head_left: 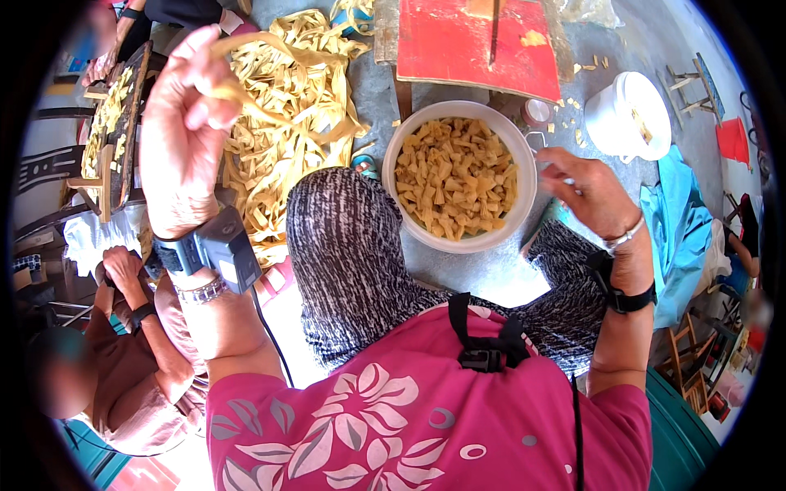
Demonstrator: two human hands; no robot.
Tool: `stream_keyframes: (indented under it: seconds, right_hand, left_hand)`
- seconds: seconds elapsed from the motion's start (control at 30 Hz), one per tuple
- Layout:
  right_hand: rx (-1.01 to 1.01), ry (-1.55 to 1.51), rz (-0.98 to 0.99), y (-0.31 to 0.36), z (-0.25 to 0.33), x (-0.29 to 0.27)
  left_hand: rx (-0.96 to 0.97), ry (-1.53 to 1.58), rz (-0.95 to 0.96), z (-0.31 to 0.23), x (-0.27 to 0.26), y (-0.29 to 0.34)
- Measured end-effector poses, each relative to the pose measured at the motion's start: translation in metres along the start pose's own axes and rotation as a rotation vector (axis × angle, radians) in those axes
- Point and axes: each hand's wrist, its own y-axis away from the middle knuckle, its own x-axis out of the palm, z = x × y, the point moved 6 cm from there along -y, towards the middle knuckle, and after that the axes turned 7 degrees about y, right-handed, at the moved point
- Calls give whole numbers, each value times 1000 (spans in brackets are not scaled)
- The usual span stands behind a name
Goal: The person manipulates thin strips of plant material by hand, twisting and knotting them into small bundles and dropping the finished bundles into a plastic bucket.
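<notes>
My left hand (190, 123) is raised at the upper left, its fingers closed on a long flat yellow strip (260, 38) that looks like tofu skin. The strip trails over a large heap of similar yellow strips (282, 192). A round white tub (520, 214) stands in front of my knees, filled with short yellow knotted pieces (454, 176). Beside the tub's right rim is my right hand (585, 192), with thumb and fingers curled together. Whatever lies between those fingers, if anything, is too small to make out.
Beyond the tub stands a low table with a red board (475, 49). A white bucket (606, 114) and teal cloth (675, 237) are at the right. On the left, a co-worker's hands (123, 266) show below a wooden bench (123, 139) bearing yellow pieces. Another person is at upper left.
</notes>
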Motion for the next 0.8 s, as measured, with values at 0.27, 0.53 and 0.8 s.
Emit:
stream_keyframes:
  seconds: [0.27, 0.53, 0.8]
  right_hand:
    - [-19, -741, 58, -16, 66, 40]
    - [-111, -1695, 225, -30, 81, 75]
    - [-86, -1950, -582, 8, -37, -4]
  left_hand:
    - [-189, 446, 223, 38, 98, 18]
    - [-289, 329, 46, 114, 135, 59]
    - [-395, 157, -229, 173, 78, 110]
